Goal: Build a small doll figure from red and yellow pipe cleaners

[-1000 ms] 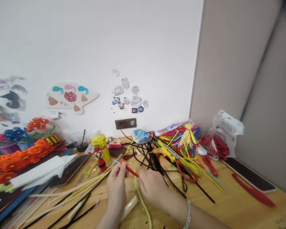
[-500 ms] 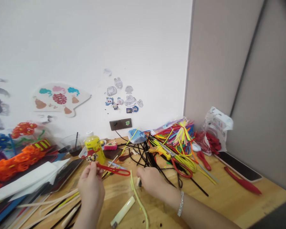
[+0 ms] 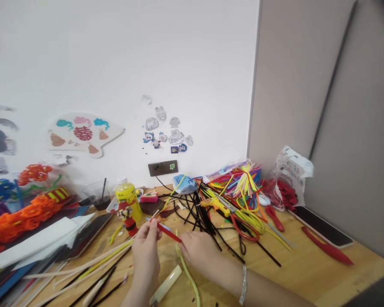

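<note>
You can read one sign for certain: the red double-happiness character 囍 (image 3: 82, 133), printed in the middle of the fan-shaped cutout (image 3: 112, 129) stuck on the wall to your left. The yellow bottle (image 3: 127, 200) on the worktop carries a label with dark print near its top, too small to make out. The white plastic bag (image 3: 292, 167) at the far right shows blurred print that you cannot read. The wall socket (image 3: 163, 168) bears a small green sticker (image 3: 172, 166), its mark illegible.

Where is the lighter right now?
In the head view the lighter lies low centre on the table, between the left hand and right hand, just left of a yellow-green pipe cleaner.
</note>
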Available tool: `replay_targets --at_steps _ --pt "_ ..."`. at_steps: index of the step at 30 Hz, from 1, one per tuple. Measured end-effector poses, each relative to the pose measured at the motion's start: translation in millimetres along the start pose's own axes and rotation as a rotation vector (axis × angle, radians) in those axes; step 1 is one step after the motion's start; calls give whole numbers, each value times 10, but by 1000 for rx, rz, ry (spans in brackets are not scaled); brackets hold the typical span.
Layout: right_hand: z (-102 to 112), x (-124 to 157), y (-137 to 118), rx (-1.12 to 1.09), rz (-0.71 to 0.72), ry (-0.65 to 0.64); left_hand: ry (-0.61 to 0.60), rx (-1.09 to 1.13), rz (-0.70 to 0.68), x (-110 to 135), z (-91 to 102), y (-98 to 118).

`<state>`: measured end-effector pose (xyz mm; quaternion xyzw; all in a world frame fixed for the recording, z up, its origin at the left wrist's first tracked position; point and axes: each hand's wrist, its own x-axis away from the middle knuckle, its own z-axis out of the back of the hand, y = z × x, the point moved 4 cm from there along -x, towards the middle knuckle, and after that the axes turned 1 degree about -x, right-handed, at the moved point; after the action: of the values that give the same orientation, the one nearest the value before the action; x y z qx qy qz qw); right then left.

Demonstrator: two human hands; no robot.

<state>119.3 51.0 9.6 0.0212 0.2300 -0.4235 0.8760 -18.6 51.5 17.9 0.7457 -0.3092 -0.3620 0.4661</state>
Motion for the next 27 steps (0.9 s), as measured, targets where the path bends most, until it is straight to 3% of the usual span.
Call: replay_targets --at_steps 9,15,22,27 --pt "-34 -24 67 61 15 -30 30 124 59 -90 42 -29" --pt "-95 -33 114 45 59 25 54 160 101 -95 51 -74" --pt "-196 -26 102 29 91 -109 95 209 147 -131 88 -122" --pt "-167 -19 130 -60 15 -191 114 241 176 -161 105 -154"
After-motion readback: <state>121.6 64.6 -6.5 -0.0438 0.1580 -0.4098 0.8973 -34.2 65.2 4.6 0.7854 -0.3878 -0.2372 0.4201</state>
